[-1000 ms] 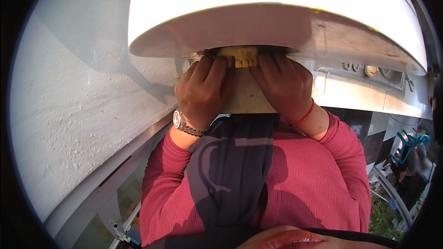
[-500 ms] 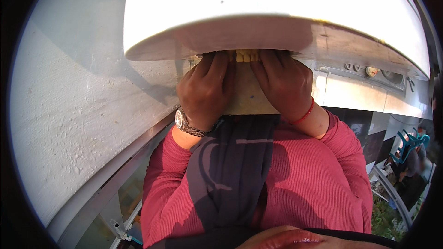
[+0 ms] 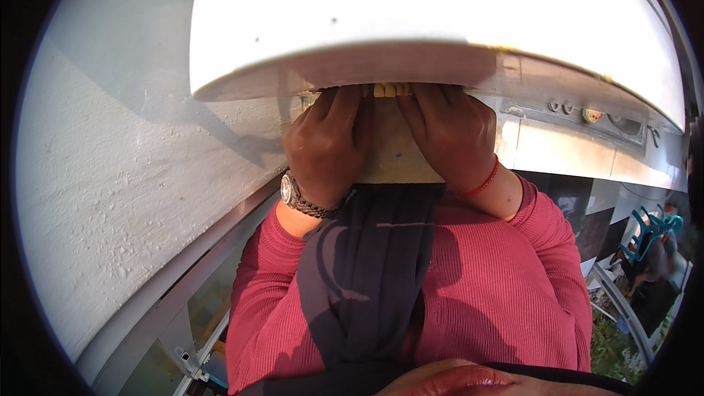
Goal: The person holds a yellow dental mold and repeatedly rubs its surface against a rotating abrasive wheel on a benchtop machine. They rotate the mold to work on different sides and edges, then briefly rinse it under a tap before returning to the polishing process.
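My left hand point(image 3: 326, 148) and my right hand point(image 3: 456, 136) rest close together on a pale tan surface point(image 3: 398, 154). Both have bent fingers drawn together, closed. The edge of a large smooth white thing point(image 3: 330, 0) covers their fingertips, so whatever they grip is hidden. Between them, a short row of small yellow block-shaped pieces point(image 3: 392, 90) peeks out just below that white edge. I cannot tell what these pieces are, or whether the fingers touch them.
A white wall point(image 3: 132, 198) with a rough, bubbled lower part rises at my left. On the right lies a light tiled counter point(image 3: 561, 147) with a metal-framed recess point(image 3: 623, 126). Lower right, a teal plastic chair point(image 3: 649, 231) stands beyond dark and white tiles.
The white edge overhead sits slightly lower in the picture and covers a little more of the yellow pieces. Both hands stay in nearly the same place and pose.
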`<state>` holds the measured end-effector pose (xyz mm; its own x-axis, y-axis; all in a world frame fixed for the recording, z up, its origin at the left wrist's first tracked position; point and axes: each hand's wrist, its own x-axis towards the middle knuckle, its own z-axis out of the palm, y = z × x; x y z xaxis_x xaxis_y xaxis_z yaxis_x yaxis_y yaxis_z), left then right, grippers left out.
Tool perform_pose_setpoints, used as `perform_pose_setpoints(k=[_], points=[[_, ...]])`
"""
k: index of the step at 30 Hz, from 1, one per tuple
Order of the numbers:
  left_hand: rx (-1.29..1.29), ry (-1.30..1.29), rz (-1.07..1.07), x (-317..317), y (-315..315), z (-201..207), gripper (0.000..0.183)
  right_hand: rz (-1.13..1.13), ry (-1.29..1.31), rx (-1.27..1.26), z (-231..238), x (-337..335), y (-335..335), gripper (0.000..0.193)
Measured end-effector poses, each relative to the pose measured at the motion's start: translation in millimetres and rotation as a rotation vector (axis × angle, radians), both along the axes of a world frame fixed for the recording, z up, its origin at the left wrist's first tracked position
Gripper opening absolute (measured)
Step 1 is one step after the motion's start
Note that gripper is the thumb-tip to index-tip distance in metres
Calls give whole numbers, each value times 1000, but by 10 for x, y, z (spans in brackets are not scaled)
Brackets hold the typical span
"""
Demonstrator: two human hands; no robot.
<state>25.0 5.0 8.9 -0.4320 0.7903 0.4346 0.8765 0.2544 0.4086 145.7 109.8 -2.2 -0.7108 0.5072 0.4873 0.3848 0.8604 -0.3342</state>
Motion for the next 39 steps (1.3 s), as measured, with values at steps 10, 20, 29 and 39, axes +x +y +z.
perform_pose_setpoints(k=[10,20,29,39], points=[[36,30,-6,-9,15,-8,20,-10,8,-42,-1,-7,-9,20],[40,-11,7,1,23,-9,21,-4,6,-57,18,-7,-7,20],[8,-53,33,31,16,27,26,3,23,-64,23,0,-3,20],[3,-85,40,42,14,44,27,7,31,-89,18,6,-5,23]])
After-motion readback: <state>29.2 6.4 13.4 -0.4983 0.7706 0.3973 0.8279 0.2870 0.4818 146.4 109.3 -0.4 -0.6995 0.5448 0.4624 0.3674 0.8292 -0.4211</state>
